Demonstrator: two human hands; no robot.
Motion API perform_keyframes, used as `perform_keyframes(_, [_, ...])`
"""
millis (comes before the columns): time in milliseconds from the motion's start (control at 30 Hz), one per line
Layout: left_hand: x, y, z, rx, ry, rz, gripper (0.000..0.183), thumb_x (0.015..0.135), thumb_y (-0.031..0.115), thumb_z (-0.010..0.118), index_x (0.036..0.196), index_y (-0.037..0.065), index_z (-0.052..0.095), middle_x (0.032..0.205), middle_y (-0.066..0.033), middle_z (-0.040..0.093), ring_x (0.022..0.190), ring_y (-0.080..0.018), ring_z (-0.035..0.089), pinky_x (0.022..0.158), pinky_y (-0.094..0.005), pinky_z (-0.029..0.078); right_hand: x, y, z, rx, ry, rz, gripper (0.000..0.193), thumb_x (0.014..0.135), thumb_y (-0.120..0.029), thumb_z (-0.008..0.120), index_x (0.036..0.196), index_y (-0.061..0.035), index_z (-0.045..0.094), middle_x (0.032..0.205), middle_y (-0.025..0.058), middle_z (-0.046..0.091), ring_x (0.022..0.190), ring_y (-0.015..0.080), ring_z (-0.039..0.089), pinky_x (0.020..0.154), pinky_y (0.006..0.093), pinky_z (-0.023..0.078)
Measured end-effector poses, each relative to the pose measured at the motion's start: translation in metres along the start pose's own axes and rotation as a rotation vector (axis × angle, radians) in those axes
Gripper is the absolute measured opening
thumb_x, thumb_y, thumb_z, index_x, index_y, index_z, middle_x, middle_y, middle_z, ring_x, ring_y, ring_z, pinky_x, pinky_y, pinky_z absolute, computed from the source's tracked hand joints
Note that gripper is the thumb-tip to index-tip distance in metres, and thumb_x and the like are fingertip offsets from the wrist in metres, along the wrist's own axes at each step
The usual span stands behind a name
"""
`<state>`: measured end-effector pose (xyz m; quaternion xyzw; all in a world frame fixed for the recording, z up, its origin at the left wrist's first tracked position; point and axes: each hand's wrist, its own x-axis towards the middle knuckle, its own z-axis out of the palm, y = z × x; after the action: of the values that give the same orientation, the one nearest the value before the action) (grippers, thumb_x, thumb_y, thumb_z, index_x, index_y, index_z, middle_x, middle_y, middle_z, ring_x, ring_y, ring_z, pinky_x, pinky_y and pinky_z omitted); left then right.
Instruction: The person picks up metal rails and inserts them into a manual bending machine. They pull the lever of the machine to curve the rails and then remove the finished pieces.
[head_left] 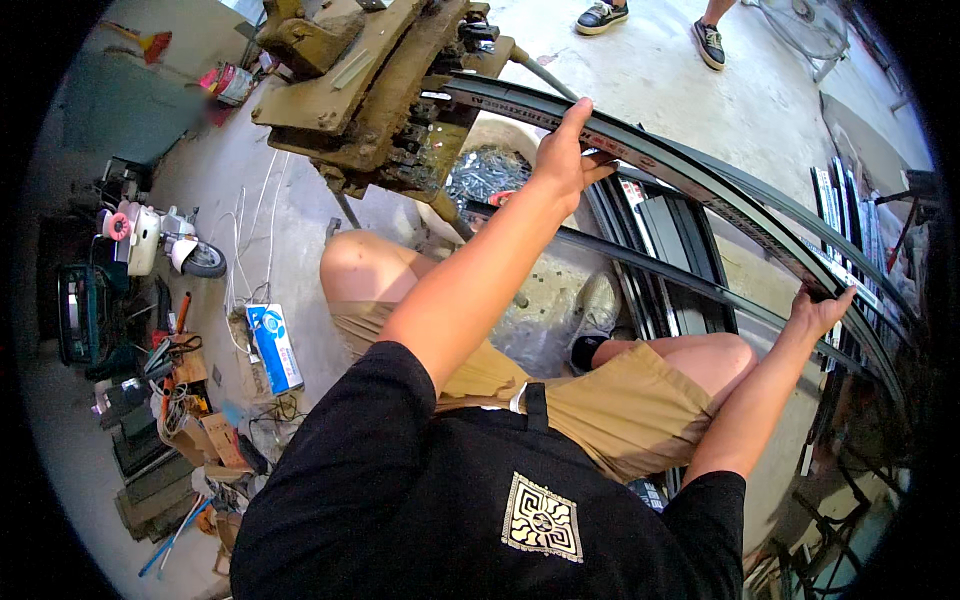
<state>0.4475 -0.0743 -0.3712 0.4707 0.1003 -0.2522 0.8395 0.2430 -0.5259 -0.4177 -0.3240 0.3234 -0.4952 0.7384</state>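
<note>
A long dark metal profile (680, 172) slants from the punching machine (375, 95) at the upper left down toward the right edge. Its far-left end meets the row of dark dies on the machine; how far it reaches in is hidden. My left hand (565, 160) grips the profile close to the machine, thumb over the top and fingers underneath. Farther along, my right hand (818, 315) is closed around its lower right stretch. Below the dies stands a pale tub (525, 140) with metal offcuts in it.
Stacked profiles (665, 250) lie on the floor beyond my knees, with a dark bar (680, 277) crossing them. More lengths (835, 200) stand at the right. Another person's shoes (710, 45) and a fan (805, 25) are at the back. Left are a blue box (273, 345), tools and a scooter (150, 240).
</note>
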Motion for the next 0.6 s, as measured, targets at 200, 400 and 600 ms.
perform_keyframes(200, [0.011, 0.015, 0.002, 0.015, 0.012, 0.025, 0.051, 0.094, 0.057, 0.065, 0.119, 0.013, 0.06, 0.11, -0.0085, 0.066, 0.094, -0.0265, 0.071, 0.082, -0.043, 0.06, 0.024, 0.007, -0.02, 0.07, -0.056, 0.087, 0.048, 0.107, -0.045, 0.053, 0.134, -0.0074, 0.063, 0.129, 0.0132, 0.07, 0.112, 0.0322, 0.07, 0.094, 0.0494, 0.059])
perform_keyframes(400, [0.01, 0.016, -0.001, 0.017, 0.062, 0.053, 0.055, 0.093, 0.055, 0.068, 0.116, 0.006, 0.061, 0.102, -0.0104, 0.071, 0.091, -0.0252, 0.072, 0.08, -0.0409, 0.061, 0.03, 0.011, -0.023, 0.036, -0.165, 0.099, 0.05, 0.105, -0.045, 0.057, 0.137, -0.0068, 0.058, 0.131, 0.014, 0.067, 0.111, 0.0342, 0.068, 0.091, 0.0529, 0.058])
perform_keyframes(600, [0.018, 0.019, -0.01, 0.01, 0.069, 0.1, 0.058, 0.093, 0.056, 0.066, 0.124, 0.008, 0.059, 0.114, -0.0115, 0.067, 0.099, -0.0289, 0.069, 0.09, -0.0459, 0.057, 0.0, 0.009, 0.011, -0.049, -0.084, 0.089, 0.049, 0.102, -0.046, 0.062, 0.133, -0.0066, 0.063, 0.126, 0.0155, 0.071, 0.112, 0.0351, 0.069, 0.097, 0.0522, 0.056])
